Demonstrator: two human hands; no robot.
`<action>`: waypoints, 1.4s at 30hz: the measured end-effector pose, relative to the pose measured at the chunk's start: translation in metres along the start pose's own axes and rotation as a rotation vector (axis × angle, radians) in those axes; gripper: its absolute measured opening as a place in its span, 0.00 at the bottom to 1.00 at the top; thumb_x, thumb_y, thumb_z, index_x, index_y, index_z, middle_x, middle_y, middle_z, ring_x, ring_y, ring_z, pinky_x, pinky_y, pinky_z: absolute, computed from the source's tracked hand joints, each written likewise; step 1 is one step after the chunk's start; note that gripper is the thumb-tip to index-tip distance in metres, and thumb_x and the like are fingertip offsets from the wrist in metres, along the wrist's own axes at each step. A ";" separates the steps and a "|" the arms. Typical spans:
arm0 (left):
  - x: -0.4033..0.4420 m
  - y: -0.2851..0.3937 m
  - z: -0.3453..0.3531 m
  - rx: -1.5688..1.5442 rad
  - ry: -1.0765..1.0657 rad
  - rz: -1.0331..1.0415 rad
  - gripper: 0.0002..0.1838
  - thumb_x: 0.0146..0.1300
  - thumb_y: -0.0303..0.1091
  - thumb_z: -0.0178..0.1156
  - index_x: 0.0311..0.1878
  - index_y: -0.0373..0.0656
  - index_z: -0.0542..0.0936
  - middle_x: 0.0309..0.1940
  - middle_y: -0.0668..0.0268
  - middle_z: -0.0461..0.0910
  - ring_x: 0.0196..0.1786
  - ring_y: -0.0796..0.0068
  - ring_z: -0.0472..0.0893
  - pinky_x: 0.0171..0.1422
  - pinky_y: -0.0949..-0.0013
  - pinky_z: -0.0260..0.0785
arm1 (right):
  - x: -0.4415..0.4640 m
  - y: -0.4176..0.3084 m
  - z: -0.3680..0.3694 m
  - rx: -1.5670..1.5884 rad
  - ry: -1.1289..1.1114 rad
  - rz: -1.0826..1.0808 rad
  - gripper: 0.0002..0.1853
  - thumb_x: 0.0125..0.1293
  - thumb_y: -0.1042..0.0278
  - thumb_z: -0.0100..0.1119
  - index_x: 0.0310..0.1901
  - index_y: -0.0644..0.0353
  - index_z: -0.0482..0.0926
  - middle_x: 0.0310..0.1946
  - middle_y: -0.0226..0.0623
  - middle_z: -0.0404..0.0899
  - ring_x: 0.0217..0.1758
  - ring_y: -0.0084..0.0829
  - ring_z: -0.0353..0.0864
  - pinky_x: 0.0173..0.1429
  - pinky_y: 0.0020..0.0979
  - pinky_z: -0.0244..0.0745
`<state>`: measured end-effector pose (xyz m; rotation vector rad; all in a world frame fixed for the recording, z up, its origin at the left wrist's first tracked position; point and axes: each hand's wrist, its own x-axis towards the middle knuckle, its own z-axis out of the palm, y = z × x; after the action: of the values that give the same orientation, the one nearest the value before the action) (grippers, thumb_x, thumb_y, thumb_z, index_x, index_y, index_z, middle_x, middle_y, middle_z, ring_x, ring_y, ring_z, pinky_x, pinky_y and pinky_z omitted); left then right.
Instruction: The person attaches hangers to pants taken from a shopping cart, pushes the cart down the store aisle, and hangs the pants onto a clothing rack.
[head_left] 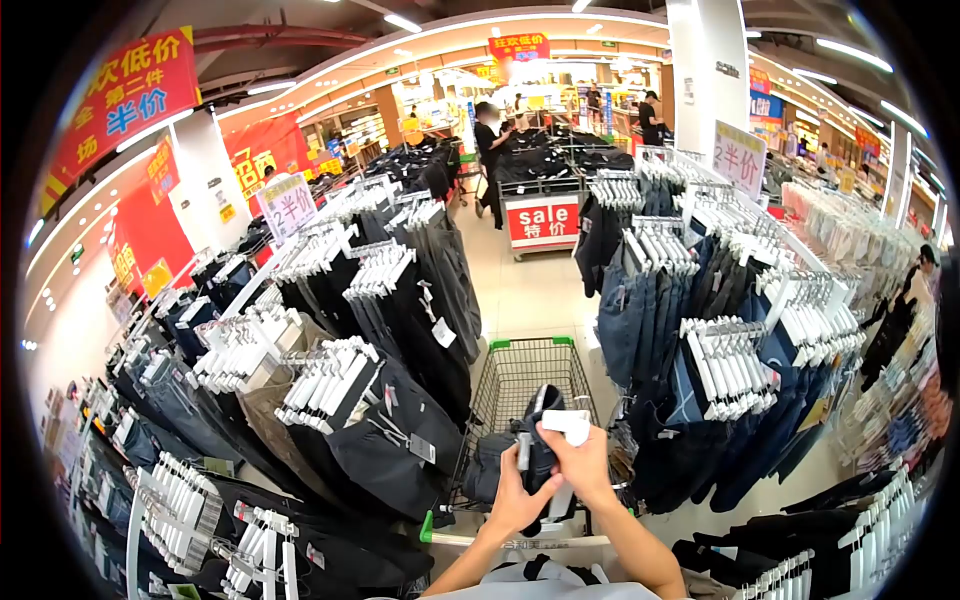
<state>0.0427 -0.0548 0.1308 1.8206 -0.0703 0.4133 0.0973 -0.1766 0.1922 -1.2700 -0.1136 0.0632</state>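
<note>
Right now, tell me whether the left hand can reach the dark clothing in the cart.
Probably yes: the dark clothing lies in the open-topped cart, beside the left hand, with nothing visible blocking. That hand grips a folded garment, though, and may need freeing first.

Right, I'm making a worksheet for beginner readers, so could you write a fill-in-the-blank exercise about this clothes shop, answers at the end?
1. The folded dark garment is held by ____ bare hands.
2. The wire shopping cart has far corner pieces coloured ____.
3. The English word on the red board with white lettering is ____.
4. On the right, dark blue jeans hang from plastic hangers coloured ____.

Missing words: two; green; sale; white.
</note>
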 end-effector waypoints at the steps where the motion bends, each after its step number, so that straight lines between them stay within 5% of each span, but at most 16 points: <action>1: 0.003 -0.005 -0.008 0.056 -0.055 -0.001 0.50 0.57 0.43 0.79 0.73 0.36 0.59 0.61 0.52 0.72 0.63 0.61 0.75 0.69 0.60 0.68 | 0.004 -0.001 -0.003 0.026 0.023 0.021 0.08 0.68 0.68 0.72 0.42 0.63 0.88 0.24 0.26 0.83 0.17 0.14 0.72 0.19 0.21 0.64; 4: 0.018 0.005 -0.040 0.141 -0.325 -0.068 0.57 0.47 0.48 0.85 0.73 0.37 0.61 0.62 0.51 0.74 0.64 0.60 0.76 0.70 0.61 0.68 | 0.016 -0.025 -0.016 0.008 0.048 0.011 0.07 0.67 0.68 0.72 0.39 0.63 0.87 0.26 0.26 0.84 0.17 0.14 0.73 0.19 0.20 0.63; 5: 0.017 -0.002 -0.048 0.181 -0.359 0.074 0.49 0.52 0.46 0.82 0.71 0.36 0.66 0.57 0.53 0.80 0.56 0.67 0.80 0.64 0.64 0.73 | 0.019 -0.032 -0.021 0.005 0.038 0.013 0.07 0.67 0.68 0.72 0.39 0.63 0.87 0.25 0.26 0.84 0.17 0.14 0.73 0.18 0.20 0.62; 7: 0.018 -0.028 -0.056 0.076 -0.394 -0.149 0.33 0.61 0.43 0.77 0.63 0.35 0.77 0.44 0.57 0.86 0.44 0.76 0.82 0.53 0.69 0.77 | 0.024 -0.046 -0.031 -0.034 -0.006 -0.001 0.08 0.66 0.68 0.73 0.40 0.63 0.87 0.25 0.27 0.84 0.16 0.14 0.73 0.17 0.20 0.61; 9: 0.023 -0.028 -0.073 0.159 -0.328 -0.139 0.19 0.69 0.39 0.69 0.54 0.34 0.83 0.32 0.59 0.87 0.36 0.77 0.81 0.46 0.66 0.77 | 0.026 -0.058 -0.041 -0.091 -0.070 -0.007 0.08 0.65 0.68 0.73 0.39 0.63 0.87 0.24 0.27 0.84 0.14 0.13 0.70 0.16 0.21 0.57; 11: 0.038 -0.042 -0.096 0.192 -0.215 -0.275 0.18 0.71 0.42 0.67 0.48 0.33 0.85 0.23 0.66 0.81 0.30 0.83 0.74 0.37 0.66 0.74 | 0.023 -0.069 -0.054 -0.211 -0.037 -0.042 0.10 0.60 0.67 0.77 0.35 0.63 0.85 0.21 0.27 0.82 0.14 0.16 0.72 0.15 0.22 0.60; 14: 0.069 -0.035 -0.127 0.161 -0.105 0.002 0.14 0.73 0.36 0.63 0.47 0.32 0.84 0.32 0.63 0.84 0.38 0.81 0.78 0.45 0.68 0.73 | 0.020 -0.074 -0.083 -0.310 -0.037 -0.183 0.06 0.59 0.75 0.75 0.36 0.67 0.88 0.28 0.33 0.87 0.30 0.19 0.84 0.32 0.23 0.75; 16: 0.091 -0.032 -0.142 0.159 -0.049 -0.114 0.12 0.74 0.34 0.63 0.40 0.31 0.80 0.30 0.71 0.81 0.37 0.85 0.76 0.43 0.74 0.71 | 0.021 -0.076 -0.112 -0.469 -0.098 -0.178 0.05 0.60 0.80 0.71 0.38 0.70 0.89 0.36 0.39 0.91 0.39 0.23 0.88 0.46 0.26 0.81; 20: 0.126 -0.003 -0.134 -0.069 -0.051 0.007 0.09 0.75 0.30 0.61 0.44 0.32 0.79 0.34 0.71 0.82 0.41 0.87 0.77 0.48 0.78 0.70 | 0.001 -0.097 -0.130 -0.728 -0.034 -0.137 0.06 0.61 0.77 0.71 0.39 0.66 0.90 0.34 0.37 0.91 0.39 0.23 0.88 0.45 0.27 0.80; 23: 0.137 0.041 -0.119 -0.084 -0.062 0.023 0.09 0.74 0.31 0.63 0.44 0.32 0.80 0.35 0.70 0.83 0.41 0.86 0.77 0.49 0.77 0.70 | -0.003 -0.090 -0.148 -0.734 0.090 -0.089 0.05 0.64 0.73 0.70 0.38 0.65 0.89 0.25 0.31 0.86 0.22 0.18 0.80 0.27 0.24 0.72; 25: 0.142 0.061 -0.116 -0.017 -0.167 0.092 0.11 0.70 0.32 0.68 0.43 0.32 0.80 0.34 0.71 0.82 0.40 0.87 0.75 0.48 0.77 0.69 | -0.007 -0.080 -0.151 -0.668 0.103 -0.224 0.06 0.65 0.71 0.70 0.35 0.65 0.88 0.21 0.29 0.83 0.16 0.17 0.76 0.21 0.24 0.67; 29: 0.159 0.071 -0.125 0.130 -0.365 0.192 0.16 0.61 0.33 0.74 0.45 0.34 0.81 0.35 0.70 0.82 0.41 0.84 0.76 0.48 0.74 0.70 | -0.010 -0.077 -0.168 -0.330 0.154 -0.008 0.06 0.63 0.72 0.71 0.37 0.67 0.86 0.22 0.34 0.83 0.12 0.23 0.77 0.16 0.24 0.64; 33: 0.194 0.049 -0.121 0.368 -0.338 0.146 0.18 0.60 0.35 0.74 0.48 0.33 0.84 0.32 0.60 0.84 0.36 0.73 0.81 0.47 0.67 0.74 | -0.009 -0.067 -0.185 -0.083 0.218 0.037 0.12 0.62 0.73 0.69 0.44 0.60 0.77 0.29 0.31 0.79 0.12 0.21 0.69 0.14 0.25 0.61; 37: 0.219 0.023 -0.092 0.680 0.019 0.232 0.12 0.64 0.37 0.67 0.44 0.39 0.89 0.30 0.48 0.85 0.35 0.50 0.86 0.41 0.59 0.75 | -0.004 -0.053 -0.194 0.162 0.008 0.140 0.10 0.64 0.75 0.69 0.43 0.55 0.76 0.27 0.25 0.78 0.11 0.18 0.66 0.14 0.24 0.59; 38: 0.225 0.018 -0.085 0.627 0.040 0.136 0.11 0.63 0.38 0.69 0.45 0.45 0.90 0.35 0.50 0.87 0.35 0.51 0.87 0.46 0.61 0.78 | -0.002 -0.055 -0.189 0.163 -0.004 0.173 0.11 0.64 0.75 0.70 0.42 0.54 0.76 0.26 0.24 0.77 0.11 0.18 0.65 0.15 0.24 0.58; 42: 0.248 0.000 -0.075 0.225 -0.029 -0.091 0.14 0.74 0.38 0.61 0.49 0.37 0.88 0.34 0.62 0.89 0.31 0.67 0.88 0.41 0.67 0.80 | 0.000 -0.071 -0.168 0.115 0.050 0.234 0.11 0.63 0.75 0.71 0.39 0.53 0.75 0.23 0.22 0.74 0.11 0.16 0.63 0.15 0.24 0.54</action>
<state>0.2565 0.0562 0.2265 2.0431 0.0407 0.3413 0.1168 -0.3572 0.2110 -1.1646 0.0815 0.2355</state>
